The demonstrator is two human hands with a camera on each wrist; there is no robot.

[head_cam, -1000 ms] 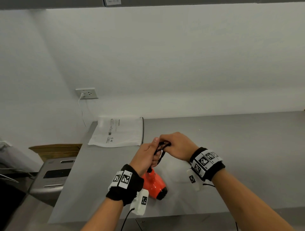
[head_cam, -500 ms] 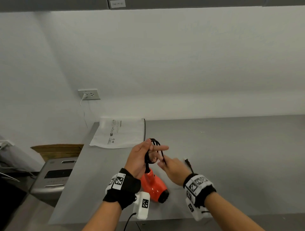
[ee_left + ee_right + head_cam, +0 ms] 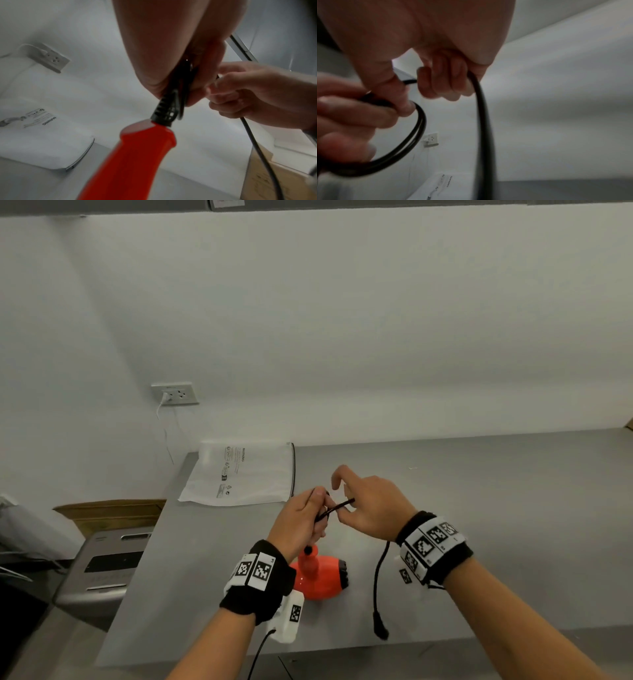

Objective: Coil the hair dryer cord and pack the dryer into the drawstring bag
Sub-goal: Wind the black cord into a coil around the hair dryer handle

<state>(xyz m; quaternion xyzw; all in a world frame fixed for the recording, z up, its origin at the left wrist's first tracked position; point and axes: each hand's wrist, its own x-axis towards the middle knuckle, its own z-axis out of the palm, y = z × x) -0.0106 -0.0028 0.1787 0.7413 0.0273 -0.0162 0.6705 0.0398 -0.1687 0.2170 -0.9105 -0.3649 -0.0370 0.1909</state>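
Item: hair dryer [image 3: 320, 577], orange, body resting on the grey counter [image 3: 479, 525] just in front of me, handle pointing up toward my left hand [image 3: 301, 518]. In the left wrist view the handle [image 3: 137, 155] ends in a ribbed black strain relief that runs into my palm.

Item: cord [image 3: 376, 577], black. Coiled loops gathered in my left hand; the right wrist view shows two loops [image 3: 418, 135] side by side curving out below my left fingers [image 3: 359, 115]. A short run crosses from the left hand to my right hand [image 3: 373, 508]. The free tail drops from under the right hand and hangs down; its plug [image 3: 380, 625] dangles near the counter's front edge, whether touching I cannot tell.

Item: left hand. Fingers curled around the coiled loops, thumb on top.

Item: right hand. Lower fingers [image 3: 443, 83] curled around the cord; index finger and thumb raised and loosely apart above it.

Item: drawstring bag [image 3: 239, 474], white with printed warning text, lying flat at the far left corner of the counter, well apart from the dryer, dark drawstring along its right edge.

Item: wall outlet [image 3: 174, 393], one white plug inserted, above and left of the bag.
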